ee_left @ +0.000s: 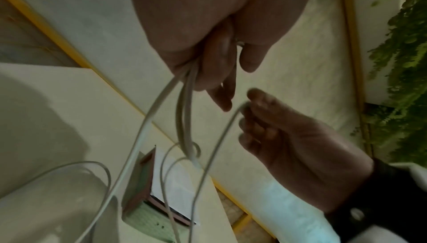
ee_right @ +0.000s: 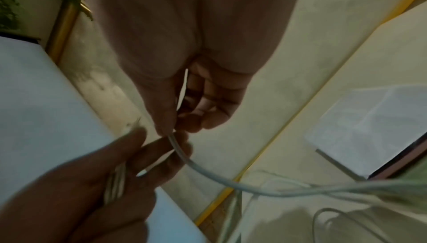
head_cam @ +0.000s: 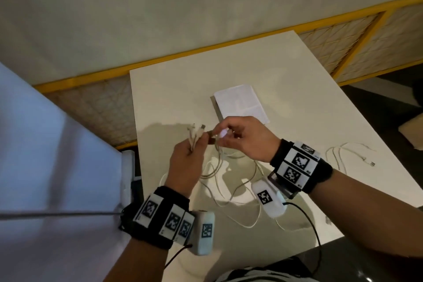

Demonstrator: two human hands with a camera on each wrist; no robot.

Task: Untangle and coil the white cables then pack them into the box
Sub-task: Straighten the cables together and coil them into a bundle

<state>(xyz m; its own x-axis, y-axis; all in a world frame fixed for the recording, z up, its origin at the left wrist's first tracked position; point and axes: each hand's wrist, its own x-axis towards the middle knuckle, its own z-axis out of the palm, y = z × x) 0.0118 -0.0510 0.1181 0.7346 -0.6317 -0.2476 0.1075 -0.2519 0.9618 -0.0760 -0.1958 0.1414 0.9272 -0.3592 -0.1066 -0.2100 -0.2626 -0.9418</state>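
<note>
left hand (head_cam: 186,158): fingers curled round a bundle of cable ends, plugs poking out the top
right hand (head_cam: 246,138): thumb and fingertips pinch one cable (ee_right: 208,172) – just beside the left
cables (head_cam: 231,181): loose tangle hangs from both hands onto the table (head_cam: 286,75)
spare cable (head_cam: 350,155): lies apart, right side
box (head_cam: 241,102): white, flat on table – behind the hands

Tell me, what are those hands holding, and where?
Left hand grips the white cables near their plug ends; right hand pinches one cable near its end.
</note>
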